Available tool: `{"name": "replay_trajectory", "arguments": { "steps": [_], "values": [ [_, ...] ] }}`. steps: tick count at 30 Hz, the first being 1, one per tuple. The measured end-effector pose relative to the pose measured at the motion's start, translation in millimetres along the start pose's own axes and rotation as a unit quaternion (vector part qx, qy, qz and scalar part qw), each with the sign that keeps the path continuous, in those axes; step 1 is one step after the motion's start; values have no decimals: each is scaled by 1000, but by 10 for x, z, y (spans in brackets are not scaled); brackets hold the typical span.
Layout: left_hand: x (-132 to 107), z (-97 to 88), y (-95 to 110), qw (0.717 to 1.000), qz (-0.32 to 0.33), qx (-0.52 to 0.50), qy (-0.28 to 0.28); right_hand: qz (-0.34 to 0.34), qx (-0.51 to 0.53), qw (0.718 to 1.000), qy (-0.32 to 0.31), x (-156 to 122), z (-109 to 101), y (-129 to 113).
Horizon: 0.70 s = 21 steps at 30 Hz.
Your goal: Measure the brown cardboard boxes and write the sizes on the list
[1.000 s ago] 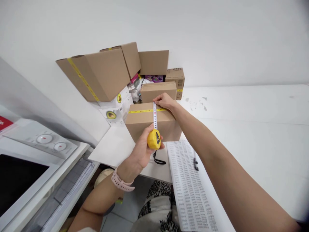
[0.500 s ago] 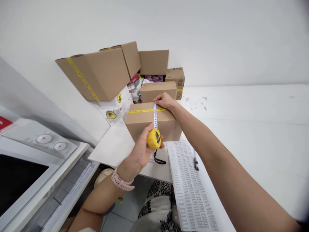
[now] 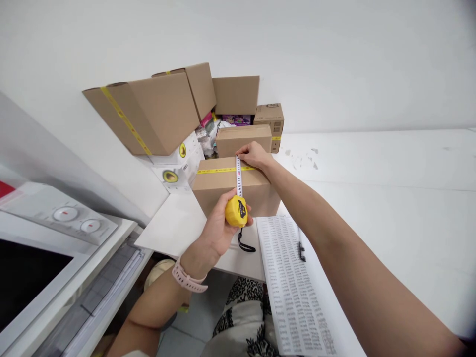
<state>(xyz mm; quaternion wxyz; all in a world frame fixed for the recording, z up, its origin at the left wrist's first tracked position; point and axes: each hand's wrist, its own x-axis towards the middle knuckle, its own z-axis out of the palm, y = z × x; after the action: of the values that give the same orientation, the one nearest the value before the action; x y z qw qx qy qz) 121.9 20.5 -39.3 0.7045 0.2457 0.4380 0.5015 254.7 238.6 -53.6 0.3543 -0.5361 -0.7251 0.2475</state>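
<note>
The person's L. hand (image 3: pixel 220 225) is wrapped round a yellow tape measure (image 3: pixel 235 212), case at its 1 o'clock. Brown carton (image 3: pixel 256 193) lies just past that, also approx. 1 o'clock, w/ the blade (image 3: pixel 239 176) run out over its top. R. hand (image 3: pixel 256 154) pinches the blade's far end at the carton's back edge, thumb & index together; from there most of the carton is at 7 o'clock. Printed sheet (image 3: pixel 293 282) is at L. hand's 4 o'clock.

White appliance (image 3: pixel 57 213), betw. 8 & 9 o'clock in view, is cut off by the frame. L. forearm runs out of view at btm. Most L. fingers are behind the case; can't tell if they touch the carton. Blade tip is under R. fingertips; numerals too small to read for sure. R. hand's other fingers curl out of sight; R. forearm covers pt. of the carton's R. end. Sheet's print is a blur.

Appliance: smooth, 2 round dials, dark panel. Big carton (image 3: pixel 163 111) at view's 10 o'clock: matte cardboard, yellow stripe, above white boxes (image 3: pixel 174 173) w/ avocado prints. Wristband (image 3: pixel 188 278): pink, perforated. Case: rounded, dark label, black cord loop (image 3: pixel 244 244) at its 5 o'clock. Measured carton: flat-sided cardboard, yellow tape lengthwise on top. Sheet: thin paper, columns of print. Bench (image 3: pixel 390 223): smooth, white.
</note>
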Motion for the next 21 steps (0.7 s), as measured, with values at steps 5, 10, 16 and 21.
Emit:
{"name": "replay_trajectory", "arguments": {
  "steps": [5,10,16,21],
  "values": [
    [26,36,15,1000,-8,8,11,-24,89,995,49,-2,9,-20],
    [-4,-123,-45,996,47,64,-34,-69,297,949,76,-172,-275,-137],
    [-118,-348,-224,972,84,174,-135,-119,389,910,84,-1235,-733,-222],
    [-170,-339,-500,949,97,236,-185,-26,358,933,36,-2256,-285,-138]
  ]
}}
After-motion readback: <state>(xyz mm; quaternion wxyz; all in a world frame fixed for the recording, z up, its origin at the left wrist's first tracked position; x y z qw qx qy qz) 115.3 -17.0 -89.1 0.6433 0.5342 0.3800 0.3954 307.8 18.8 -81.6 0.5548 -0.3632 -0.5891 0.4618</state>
